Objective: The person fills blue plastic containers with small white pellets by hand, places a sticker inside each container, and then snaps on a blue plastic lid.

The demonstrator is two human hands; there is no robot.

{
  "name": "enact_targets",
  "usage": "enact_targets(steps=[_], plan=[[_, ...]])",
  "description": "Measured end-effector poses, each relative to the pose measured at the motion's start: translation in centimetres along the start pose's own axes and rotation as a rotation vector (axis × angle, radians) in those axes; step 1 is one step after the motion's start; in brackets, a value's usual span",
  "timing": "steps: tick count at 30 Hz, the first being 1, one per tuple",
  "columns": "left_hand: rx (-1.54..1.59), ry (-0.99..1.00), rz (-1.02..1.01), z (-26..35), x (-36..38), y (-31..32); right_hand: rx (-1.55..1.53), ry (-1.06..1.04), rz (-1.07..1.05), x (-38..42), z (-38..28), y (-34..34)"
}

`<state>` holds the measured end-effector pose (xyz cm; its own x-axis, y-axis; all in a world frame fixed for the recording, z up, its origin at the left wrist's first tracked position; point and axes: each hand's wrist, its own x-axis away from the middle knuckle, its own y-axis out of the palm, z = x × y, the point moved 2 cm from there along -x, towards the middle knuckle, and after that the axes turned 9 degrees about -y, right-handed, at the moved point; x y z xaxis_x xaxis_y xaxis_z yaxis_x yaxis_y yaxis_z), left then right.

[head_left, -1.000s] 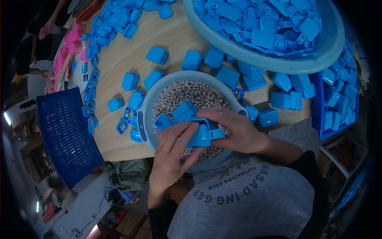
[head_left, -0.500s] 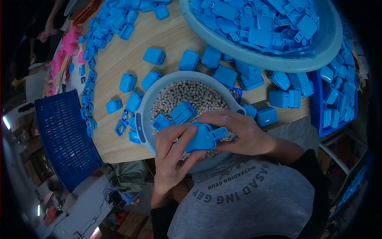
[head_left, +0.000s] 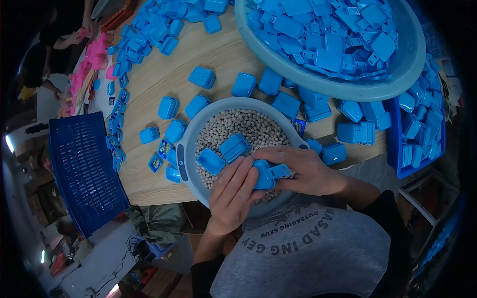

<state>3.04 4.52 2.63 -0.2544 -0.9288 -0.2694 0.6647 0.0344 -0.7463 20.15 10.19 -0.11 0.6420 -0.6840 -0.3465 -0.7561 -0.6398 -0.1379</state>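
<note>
Both of my hands hold a small blue plastic case with a slotted tab sticking out, low over the near side of a grey-blue basin. My left hand lies over the case's left side, fingers pressed together. From the right, my right hand grips it near the tab. Hidden under the fingers is part of the case. Round beige pellets fill the basin. On them rest an open blue case half and another blue case, just beyond my left fingertips.
A large tub of flat blue lids stands at the far right. Blue cases lie around on the wooden table. A blue crate of cases is at right, a dark blue basket at left. Another person's hands and pink pieces appear far left.
My left hand has shifted slightly right and covers more of the case. The whole view has drifted a little, so the table things appear lower and further right.
</note>
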Motion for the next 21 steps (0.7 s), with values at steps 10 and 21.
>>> enact_targets(steps=[10,21], plan=[[-0.202,0.093,0.029,0.7,0.3,-1.5,0.076,-0.130,-0.112,-1.1,-0.8,-0.1],[0.190,-0.242,-0.090,0.4,-0.7,-1.5,0.070,-0.033,-0.143,-1.5,-1.1,-0.4]])
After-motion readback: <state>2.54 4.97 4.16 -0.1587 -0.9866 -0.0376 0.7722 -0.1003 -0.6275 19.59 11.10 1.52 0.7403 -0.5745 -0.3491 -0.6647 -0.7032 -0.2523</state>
